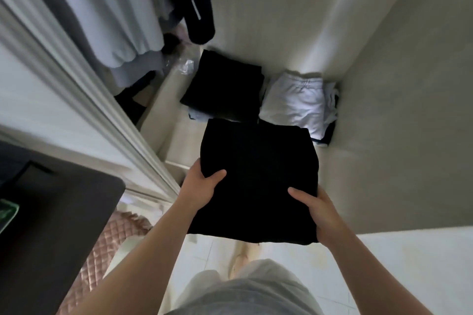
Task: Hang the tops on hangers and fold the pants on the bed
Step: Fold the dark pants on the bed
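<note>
Folded black pants [258,176] are held flat in front of me, at the opening of a wardrobe. My left hand [201,188] grips their left edge with the thumb on top. My right hand [318,210] grips the near right corner, thumb on top as well. The fingers of both hands are hidden under the fabric. On the wardrobe floor behind lie another folded black garment [225,85] on a pale one, and a folded white pair with an elastic waistband [297,101]. Light grey tops [107,15] hang at the upper left.
A black garment [197,7] hangs beside the grey tops. The wardrobe's white door frame [84,100] runs diagonally on the left, its side wall [399,110] on the right. A dark table top [58,212] and a pink quilted cover [102,263] lie at the lower left.
</note>
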Tool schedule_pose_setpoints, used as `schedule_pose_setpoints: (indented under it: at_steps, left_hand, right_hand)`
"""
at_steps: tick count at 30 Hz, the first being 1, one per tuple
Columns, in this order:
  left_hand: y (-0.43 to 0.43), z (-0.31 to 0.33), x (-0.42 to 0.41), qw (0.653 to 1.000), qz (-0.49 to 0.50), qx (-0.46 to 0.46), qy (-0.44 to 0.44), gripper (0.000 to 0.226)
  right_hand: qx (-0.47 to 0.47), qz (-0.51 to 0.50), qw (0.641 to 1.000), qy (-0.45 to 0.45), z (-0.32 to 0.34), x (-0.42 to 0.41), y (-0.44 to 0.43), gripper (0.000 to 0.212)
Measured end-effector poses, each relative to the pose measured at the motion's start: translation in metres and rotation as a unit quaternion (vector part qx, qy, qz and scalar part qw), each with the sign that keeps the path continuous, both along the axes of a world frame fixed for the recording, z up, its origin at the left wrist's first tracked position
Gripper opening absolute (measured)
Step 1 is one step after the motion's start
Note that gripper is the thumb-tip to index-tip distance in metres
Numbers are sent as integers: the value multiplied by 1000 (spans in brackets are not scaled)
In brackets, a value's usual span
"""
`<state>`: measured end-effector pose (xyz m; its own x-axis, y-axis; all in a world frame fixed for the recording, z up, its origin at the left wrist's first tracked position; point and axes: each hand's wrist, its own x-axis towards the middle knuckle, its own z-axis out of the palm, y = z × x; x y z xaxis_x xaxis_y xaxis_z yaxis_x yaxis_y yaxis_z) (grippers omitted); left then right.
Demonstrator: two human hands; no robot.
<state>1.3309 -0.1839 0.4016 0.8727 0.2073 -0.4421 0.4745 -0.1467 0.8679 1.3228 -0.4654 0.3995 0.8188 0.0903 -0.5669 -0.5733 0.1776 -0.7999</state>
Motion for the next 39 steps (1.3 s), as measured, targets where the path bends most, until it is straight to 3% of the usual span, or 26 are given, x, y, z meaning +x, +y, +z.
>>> schedule_pose_setpoints:
  at_steps: [5, 12, 17, 28, 35, 39]
  left_hand:
    - [4, -8, 77, 1000, 20, 19, -8, 42]
    - [23, -31, 179, 998, 28, 52, -19, 33]
    - [45, -52, 257, 997, 9, 68, -33, 58]
    - [80, -95, 389, 972, 31, 220, -81, 38]
    - [94, -116, 417, 945, 78, 310, -74, 34]
    - [101, -127, 415, 934, 58, 347, -61, 45]
  right_hand:
    - [7, 5, 1000, -16, -5, 81, 10, 49]
    - [44, -15, 998, -39, -22, 178, 32, 65]
    - [54, -26, 997, -50, -43, 249, 56, 56]
    - [76, -8, 996, -38, -100, 361, 115, 62]
    - [-11, -17, 999, -31, -129, 398, 141, 58]
    - [-136, 23, 990, -36, -131, 405, 145, 65]
